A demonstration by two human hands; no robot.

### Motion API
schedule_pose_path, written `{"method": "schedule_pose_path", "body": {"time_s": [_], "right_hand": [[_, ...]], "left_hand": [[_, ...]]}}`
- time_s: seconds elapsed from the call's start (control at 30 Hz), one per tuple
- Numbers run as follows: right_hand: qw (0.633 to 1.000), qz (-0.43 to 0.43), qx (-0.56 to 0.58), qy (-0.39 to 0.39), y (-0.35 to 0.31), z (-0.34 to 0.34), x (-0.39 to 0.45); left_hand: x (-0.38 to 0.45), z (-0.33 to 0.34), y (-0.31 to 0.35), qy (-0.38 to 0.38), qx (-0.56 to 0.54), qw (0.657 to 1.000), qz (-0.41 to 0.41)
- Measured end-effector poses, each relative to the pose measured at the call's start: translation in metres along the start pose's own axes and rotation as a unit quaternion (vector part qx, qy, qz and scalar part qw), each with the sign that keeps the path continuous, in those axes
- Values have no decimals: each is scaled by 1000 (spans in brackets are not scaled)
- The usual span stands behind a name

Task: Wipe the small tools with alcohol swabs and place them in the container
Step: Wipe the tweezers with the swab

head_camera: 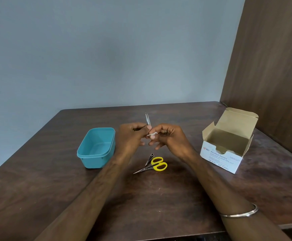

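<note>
- Grip: our left hand (pixel 131 136) pinches the tweezers (pixel 148 119) low on the shank, fingers curled, tips pointing up and away from us.
- Our right hand (pixel 168 138) pinches the white swab (pixel 152 134), folded against the tweezers just under the left thumb.
- Both hands are raised over the table (pixel 159 197), mid-way between the tub (pixel 96 147) and the swab box (pixel 227 143).
- Step in hand, as we judge it: wiping the tweezers. First tool, since the tub looks empty.
- To do it well: we keep the left pinch firm and low, wrap the swab round both arms, and draw it toward the tips in one stroke.
- We should then shift the left hold so the covered part of the shank gets wiped too.
- We should go easy near the tips; they are sharp and could snag or tear the swab.
- Relative to the grip: the tips stand clear above both hands, and the swab sits at the grip line, touching metal. How much shank is hidden in the left hand we cannot tell.
- Tub is just left of our left hand, open, short drop away.
- Yellow scissors (pixel 156 165) and a small dark metal tool (pixel 150 159) lie on the table below our hands, touching each other, unwiped by our guess.
</note>
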State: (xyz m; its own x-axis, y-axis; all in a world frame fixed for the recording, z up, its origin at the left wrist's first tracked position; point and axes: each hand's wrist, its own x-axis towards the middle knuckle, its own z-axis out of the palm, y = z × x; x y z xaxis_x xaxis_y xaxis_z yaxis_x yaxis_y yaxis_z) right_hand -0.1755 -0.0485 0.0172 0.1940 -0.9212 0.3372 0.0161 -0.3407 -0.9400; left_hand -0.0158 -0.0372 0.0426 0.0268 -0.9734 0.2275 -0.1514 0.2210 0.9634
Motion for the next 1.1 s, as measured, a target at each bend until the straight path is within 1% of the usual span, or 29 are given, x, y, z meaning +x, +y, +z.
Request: {"method": "schedule_pose_path", "body": {"time_s": [0.07, 0.13, 0.2, 0.23, 0.33, 0.5, 0.6, 0.83, 0.97, 1.1], "right_hand": [[1000, 14, -13, -1, 1, 0, 0], [999, 16, -23, 15, 2, 0, 2], [998, 11, -18, 53, 2, -2, 4], [997, 7, -13, 77, 3, -3, 6], [990, 6, 0, 143, 3, -9, 9], [980, 6, 21, 199, 3, -13, 9], [979, 4, 18, 201, 1, -13, 9], [985, -1, 18, 174, 2, -12, 8], [984, -4, 12, 176, 2, -13, 7], [981, -10, 7, 194, 2, -14, 7]], "left_hand": [[4, 1, -3, 25, -15, 1000, 7], [8, 3, -5, 71, -36, 997, 22], [11, 3, -10, 111, -20, 992, 48], [11, 2, -15, 118, 3, 991, 62], [9, 1, -24, 96, 77, 988, 94], [5, 4, -34, 58, 169, 973, 145], [5, 3, -38, 44, 187, 969, 158], [4, 2, -36, 43, 193, 967, 159], [3, 2, -34, 47, 201, 966, 155], [3, 2, -34, 48, 199, 967, 151]]}}
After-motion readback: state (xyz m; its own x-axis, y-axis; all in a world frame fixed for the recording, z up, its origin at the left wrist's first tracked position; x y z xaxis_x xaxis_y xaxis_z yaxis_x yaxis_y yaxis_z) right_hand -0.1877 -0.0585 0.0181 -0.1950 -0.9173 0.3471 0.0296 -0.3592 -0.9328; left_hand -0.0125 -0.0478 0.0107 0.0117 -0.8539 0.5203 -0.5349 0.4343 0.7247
